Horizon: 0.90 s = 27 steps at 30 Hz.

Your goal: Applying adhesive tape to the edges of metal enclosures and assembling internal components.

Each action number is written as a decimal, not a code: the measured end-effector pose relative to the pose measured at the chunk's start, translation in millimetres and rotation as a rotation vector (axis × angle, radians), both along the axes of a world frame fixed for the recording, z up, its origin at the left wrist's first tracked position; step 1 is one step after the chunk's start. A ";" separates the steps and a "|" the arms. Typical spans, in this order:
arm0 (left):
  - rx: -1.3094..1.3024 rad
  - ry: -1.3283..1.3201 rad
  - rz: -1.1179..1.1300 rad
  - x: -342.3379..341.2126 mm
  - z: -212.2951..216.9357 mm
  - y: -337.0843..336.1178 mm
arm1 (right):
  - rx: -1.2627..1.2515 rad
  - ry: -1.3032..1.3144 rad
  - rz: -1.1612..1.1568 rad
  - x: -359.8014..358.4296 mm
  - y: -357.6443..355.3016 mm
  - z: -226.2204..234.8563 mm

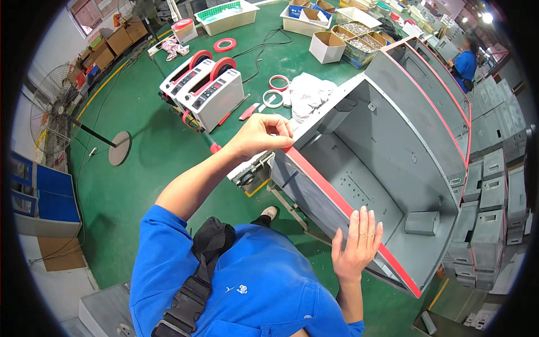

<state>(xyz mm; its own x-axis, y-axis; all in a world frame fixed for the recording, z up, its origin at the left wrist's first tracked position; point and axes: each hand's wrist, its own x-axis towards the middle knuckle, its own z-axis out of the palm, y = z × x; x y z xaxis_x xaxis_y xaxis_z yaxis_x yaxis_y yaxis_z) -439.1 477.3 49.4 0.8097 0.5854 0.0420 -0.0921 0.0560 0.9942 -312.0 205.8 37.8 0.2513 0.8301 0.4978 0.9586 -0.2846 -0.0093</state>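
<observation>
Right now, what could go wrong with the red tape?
Left hand pinches the red tape near one corner of the grey box: an uneven pull might crease or skew it.
Right hand lies flat over the tape further along: pressing off-centre could leave an edge lifted.

One big gray box (393,140) up close, with one red strip (318,177)
Two white machines (219,101), two red reels (223,66) on them, three loose tape rings (224,50) around them, two heaps of cloth (310,94), one round fan (60,109), one shoe (270,212).
</observation>
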 end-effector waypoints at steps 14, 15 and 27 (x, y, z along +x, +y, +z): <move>0.185 0.090 0.074 -2.4 -12.4 -2.8 | 0.011 -0.047 -0.002 -1.3 1.0 -0.6; 0.188 0.069 0.099 -2.7 -10.4 -4.0 | 0.005 -0.050 -0.005 -1.7 0.0 -0.3; -0.081 -0.121 0.209 1.2 -29.6 -22.3 | 0.014 -0.083 -0.007 -14.4 4.2 3.7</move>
<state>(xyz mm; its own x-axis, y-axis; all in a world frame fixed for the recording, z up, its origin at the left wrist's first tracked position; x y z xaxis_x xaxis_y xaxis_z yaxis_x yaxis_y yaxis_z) -437.9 455.0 19.7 0.6626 0.7450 0.0774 -0.2277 0.1019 0.9684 -326.4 210.0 41.6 0.2144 0.8216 0.5283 0.9543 -0.2915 0.0660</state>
